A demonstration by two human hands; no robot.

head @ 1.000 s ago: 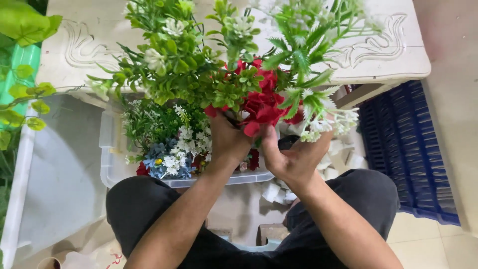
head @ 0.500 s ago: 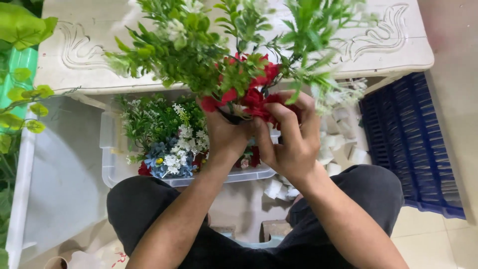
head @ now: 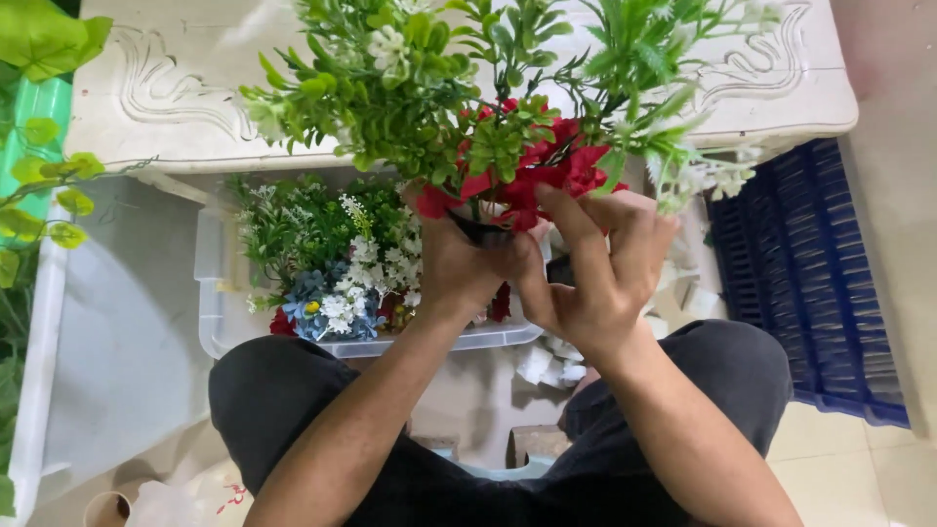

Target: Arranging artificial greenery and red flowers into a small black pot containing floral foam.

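Above a clear plastic bin (head: 220, 322) of loose artificial sprigs, set on the floor against the near edge of a carved white table (head: 156, 88), a seated person assembles a bouquet of artificial flowers (head: 488, 127). The left hand (head: 459, 273) is wrapped tight around the gathered stems just under the red blooms (head: 547, 171), holding the bunch upright over the bin's right end. The right hand (head: 595, 268) cups the same stems from the other side, its fingers (head: 576, 229) curled in and pressing at the red petals, so both hands are closed on the arrangement. Green leafy sprays and small white blossoms fan out above the table's edge. A blue slatted crate (head: 810, 273) stands to the right of the table, and scraps of white material (head: 547, 361) lie on the floor by the person's knee. The step appears to be seating or adjusting a red bloom within the bunch; the next move would likely call for the left hand to keep a firm grip while the right frees itself for another sprig.
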